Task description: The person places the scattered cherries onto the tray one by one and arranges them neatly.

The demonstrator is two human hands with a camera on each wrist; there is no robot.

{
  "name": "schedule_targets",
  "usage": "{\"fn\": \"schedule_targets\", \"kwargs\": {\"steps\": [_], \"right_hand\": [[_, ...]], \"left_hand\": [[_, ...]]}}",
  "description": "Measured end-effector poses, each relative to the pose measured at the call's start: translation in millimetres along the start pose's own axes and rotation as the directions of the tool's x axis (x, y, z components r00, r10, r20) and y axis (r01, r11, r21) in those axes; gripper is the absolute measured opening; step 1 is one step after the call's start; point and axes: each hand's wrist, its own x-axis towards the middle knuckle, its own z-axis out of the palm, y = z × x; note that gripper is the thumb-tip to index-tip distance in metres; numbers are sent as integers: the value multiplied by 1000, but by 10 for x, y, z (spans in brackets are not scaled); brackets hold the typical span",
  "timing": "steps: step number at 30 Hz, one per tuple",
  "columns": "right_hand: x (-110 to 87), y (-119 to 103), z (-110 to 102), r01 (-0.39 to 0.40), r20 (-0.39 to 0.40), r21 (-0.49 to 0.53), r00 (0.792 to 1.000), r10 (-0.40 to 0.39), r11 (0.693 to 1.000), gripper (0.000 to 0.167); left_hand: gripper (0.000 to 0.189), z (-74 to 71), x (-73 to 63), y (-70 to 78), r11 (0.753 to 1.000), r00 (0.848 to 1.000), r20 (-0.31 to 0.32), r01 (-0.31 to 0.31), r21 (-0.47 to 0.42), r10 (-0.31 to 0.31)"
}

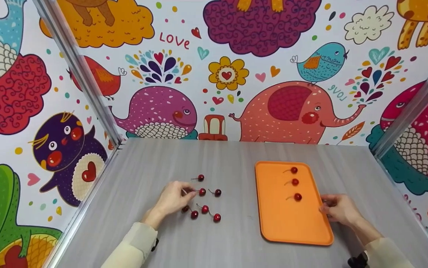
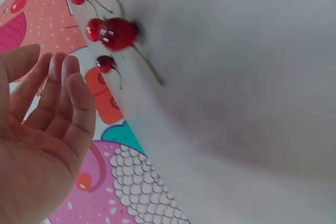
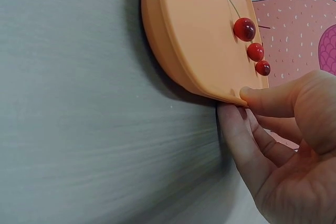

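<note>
Several dark red cherries with stems lie on the grey table, left of the tray. My left hand (image 1: 174,197) reaches over them, its fingertips right beside one cherry (image 1: 202,192). In the left wrist view the fingers (image 2: 63,87) are loosely bent, with nothing between them and the thumb. A cherry (image 1: 185,209) is partly hidden beneath this hand. An orange tray (image 1: 284,223) holds three cherries in a column, the nearest one (image 1: 298,197) toward its middle. My right hand (image 3: 283,145) pinches the tray's right rim, thumb on top and fingers below.
The grey table (image 1: 236,245) meets a wall (image 1: 232,126) printed with cartoon animals at its back. Metal posts (image 1: 83,74) stand at the left and right back corners. Another cherry (image 1: 200,178) lies farthest back in the loose group.
</note>
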Motion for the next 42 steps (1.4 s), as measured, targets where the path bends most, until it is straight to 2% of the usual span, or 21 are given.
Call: {"fn": "schedule_targets", "kwargs": {"steps": [4, 8, 19, 26, 37, 42], "right_hand": [[-6, 0, -16, -3, 6, 8, 1000, 3, 1000, 49], [-3, -5, -20, -10, 7, 13, 1000, 10, 1000, 49], [-5, 7, -14, 3, 4, 2, 1000, -3, 1000, 49], [-25, 19, 33, 24, -35, -4, 999, -24, 1000, 50], [-14, 4, 45, 13, -24, -11, 1000, -13, 1000, 50], [-10, -3, 34, 11, -22, -9, 1000, -11, 1000, 50]], "left_hand": [[12, -41, -93, -105, 999, 1000, -1, 2, 34, -1], [10, -80, -193, -183, 997, 999, -15, 32, 67, -31], [19, -51, -338, -267, 977, 991, -4, 129, 170, -130], [15, 4, -340, -279, 963, 995, -18, 99, 249, -98], [10, 35, -326, -288, 956, 996, -28, 93, 277, -88], [10, 10, -325, -288, 965, 996, -36, 83, 247, -76]]}}
